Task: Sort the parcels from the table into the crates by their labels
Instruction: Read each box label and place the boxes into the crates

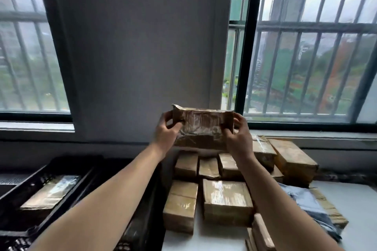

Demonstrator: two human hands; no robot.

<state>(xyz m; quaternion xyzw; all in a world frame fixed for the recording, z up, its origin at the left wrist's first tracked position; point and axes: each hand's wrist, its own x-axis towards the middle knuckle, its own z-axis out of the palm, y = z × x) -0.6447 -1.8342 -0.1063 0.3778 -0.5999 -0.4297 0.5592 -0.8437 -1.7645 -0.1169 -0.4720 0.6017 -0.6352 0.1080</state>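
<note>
I hold a brown taped cardboard parcel [202,126] up in the air above the table, tilted toward me. My left hand [166,131] grips its left end and my right hand [239,136] grips its right end. Below it, several more brown taped parcels [226,199] lie packed together on the white table [350,206]. A black plastic crate [67,185] stands at the lower left with one taped parcel [49,193] lying inside it. No label is readable on the held parcel.
A grey plastic mailer bag [310,208] lies on flat cardboard at the right of the table. A larger box [293,159] sits at the back right. Barred windows and a grey wall panel [138,47] stand right behind the table.
</note>
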